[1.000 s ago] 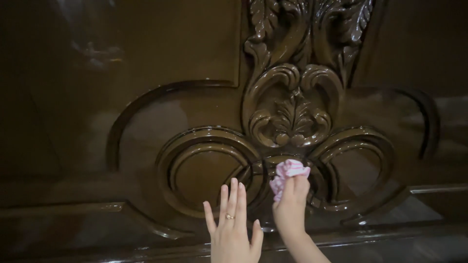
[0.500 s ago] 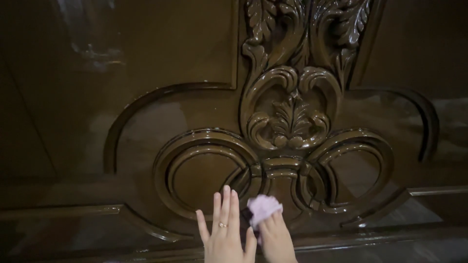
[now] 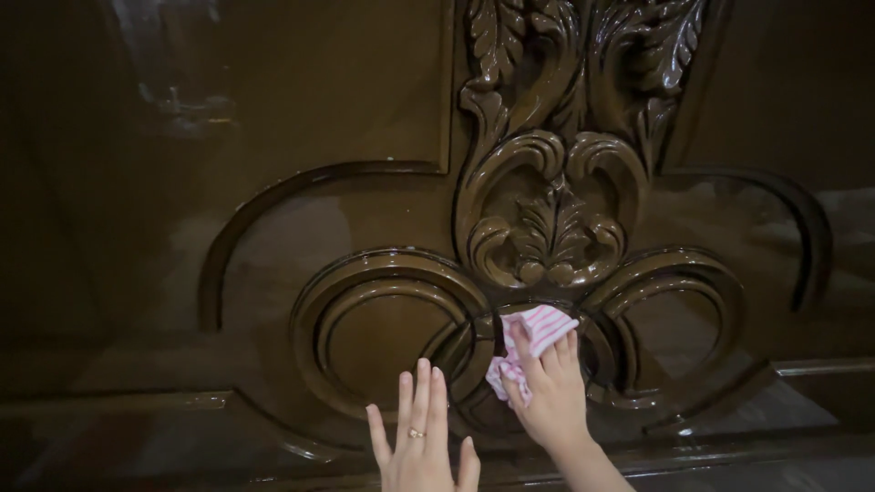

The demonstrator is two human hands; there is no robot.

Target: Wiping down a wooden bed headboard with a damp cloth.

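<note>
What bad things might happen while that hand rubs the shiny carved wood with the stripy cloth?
The pink striped cloth in the right hand might snag on the deep carved scrolls. The ring on the left hand, which lies flat on the glossy dark wood panel, might scratch the polish, and bare fingers may leave smudges there.

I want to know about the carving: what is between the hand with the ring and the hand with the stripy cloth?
In the head view, only glossy carved wood lies between the left hand and the right hand pressing the cloth.
</note>
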